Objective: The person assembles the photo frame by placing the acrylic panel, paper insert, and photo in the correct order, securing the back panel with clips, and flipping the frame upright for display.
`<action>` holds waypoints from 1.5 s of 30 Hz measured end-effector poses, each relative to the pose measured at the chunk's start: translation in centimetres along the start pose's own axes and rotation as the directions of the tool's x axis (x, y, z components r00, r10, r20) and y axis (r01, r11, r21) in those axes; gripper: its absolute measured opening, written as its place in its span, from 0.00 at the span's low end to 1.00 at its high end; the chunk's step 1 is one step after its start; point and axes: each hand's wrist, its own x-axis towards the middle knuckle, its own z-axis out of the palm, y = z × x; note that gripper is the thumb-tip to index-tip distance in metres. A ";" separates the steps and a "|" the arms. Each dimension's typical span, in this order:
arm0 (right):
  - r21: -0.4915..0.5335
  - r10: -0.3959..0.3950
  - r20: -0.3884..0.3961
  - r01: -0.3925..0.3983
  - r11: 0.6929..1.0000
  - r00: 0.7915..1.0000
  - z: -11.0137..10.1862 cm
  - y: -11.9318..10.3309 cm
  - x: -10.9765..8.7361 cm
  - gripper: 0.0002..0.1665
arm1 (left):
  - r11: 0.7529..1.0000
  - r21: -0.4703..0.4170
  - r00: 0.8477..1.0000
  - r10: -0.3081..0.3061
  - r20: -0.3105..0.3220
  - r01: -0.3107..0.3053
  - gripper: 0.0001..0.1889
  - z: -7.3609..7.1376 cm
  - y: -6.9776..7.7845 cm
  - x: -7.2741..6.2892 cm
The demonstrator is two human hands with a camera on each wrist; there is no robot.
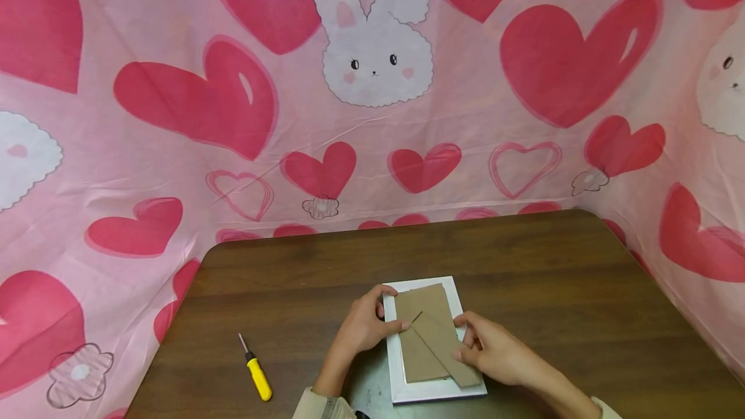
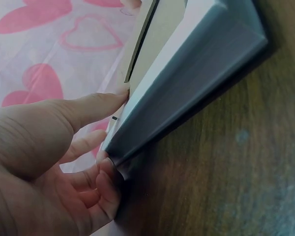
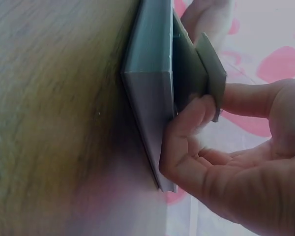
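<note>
Pink cloth [image 1: 372,129] printed with hearts and rabbits hangs behind a dark wooden table [image 1: 291,296]. On that wood, low in the head view and just right of centre, lies a white photo frame [image 1: 398,367], back up, its long axis running up the picture with the near end slightly to the right. Over its brown backing board [image 1: 418,357] a support leg [image 1: 445,341] slants from mid-left down to the lower right corner.

That slant matters most: the leg's free end is nearer my right hand [image 1: 495,351], its upper end beside my left thumb. My left hand [image 1: 363,322] grips the frame's left side, thumb on the board, fingers at the outer edge. My right thumb and a fingertip are closed in a pinch on the leg's edge; whether they catch the board too, I can't tell. The right wrist view shows a dark gap between board and frame. Well apart, at lower left, lies a yellow-handled screwdriver [image 1: 259,377].
</note>
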 end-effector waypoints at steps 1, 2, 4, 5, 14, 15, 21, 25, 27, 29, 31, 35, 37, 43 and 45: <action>0.014 0.010 0.004 -0.010 1.000 1.000 0.0 0.0 0.0 0.26 | 1.000 0.002 1.000 0.008 -0.002 -0.008 0.31 0.0 0.0 0.0; 0.026 0.020 0.006 -0.020 0.999 1.000 0.0 0.0 0.0 0.24 | 1.000 0.002 1.000 0.012 -0.001 -0.012 0.31 0.0 -0.1 -0.1; 0.032 0.033 0.005 -0.033 0.999 0.999 0.1 0.0 -0.1 0.21 | 1.000 0.003 1.000 0.022 -0.002 -0.022 0.31 0.0 -0.1 -0.1; 0.024 0.033 -0.001 -0.033 0.999 0.999 0.2 0.0 -0.1 0.20 | 1.000 0.001 1.000 0.025 -0.003 -0.025 0.31 0.0 -0.1 -0.2; -0.126 0.012 -0.077 -0.022 0.992 0.997 0.8 -0.3 0.0 0.20 | 1.000 0.007 1.000 0.022 -0.004 -0.022 0.31 -0.2 0.0 -0.1; -0.135 0.012 -0.081 -0.023 0.991 0.997 0.9 -0.3 0.0 0.20 | 1.000 0.009 1.000 0.020 -0.004 -0.020 0.31 -0.2 0.0 -0.1; -0.006 0.012 -0.046 -0.012 1.000 0.999 0.5 -0.5 -0.1 0.21 | 1.000 0.012 1.000 0.010 0.017 -0.010 0.34 -0.3 0.0 -0.1; 0.180 -0.004 -0.002 0.004 0.984 1.000 -0.2 -0.3 -0.1 0.22 | 1.000 -0.006 1.000 0.009 0.029 -0.009 0.35 -0.5 -0.1 -0.2; 0.227 -0.015 0.003 0.014 0.974 1.000 -0.4 0.0 0.0 0.21 | 1.000 -0.027 0.999 0.007 0.031 -0.007 0.35 -0.6 -0.1 -0.2; 0.236 -0.024 -0.001 0.024 0.971 1.000 -0.5 0.3 0.0 0.20 | 0.999 -0.050 0.999 0.003 0.033 -0.001 0.36 -0.7 -0.1 -0.1; 0.224 -0.030 -0.012 0.032 0.974 0.999 -0.5 0.6 0.1 0.20 | 0.998 -0.065 1.000 -0.003 0.031 0.005 0.37 -0.7 -0.2 0.0; 0.168 -0.022 -0.039 0.028 0.985 0.999 -0.2 0.8 0.3 0.19 | 0.997 -0.072 1.000 -0.012 0.023 0.014 0.39 -0.7 -0.1 0.2; 0.122 -0.018 -0.051 0.024 0.992 0.999 -0.1 0.8 0.3 0.20 | 0.998 -0.063 1.000 -0.013 0.017 0.014 0.39 -0.7 0.0 0.3; -0.041 0.008 -0.067 -0.011 0.999 0.998 0.3 0.1 0.1 0.21 | 0.998 -0.055 1.000 -0.019 0.022 0.020 0.37 -0.6 0.1 0.1; -0.081 0.028 -0.077 -0.035 0.996 0.997 0.4 0.0 0.0 0.21 | 0.998 -0.057 0.999 -0.024 0.031 0.025 0.37 -0.6 0.0 0.0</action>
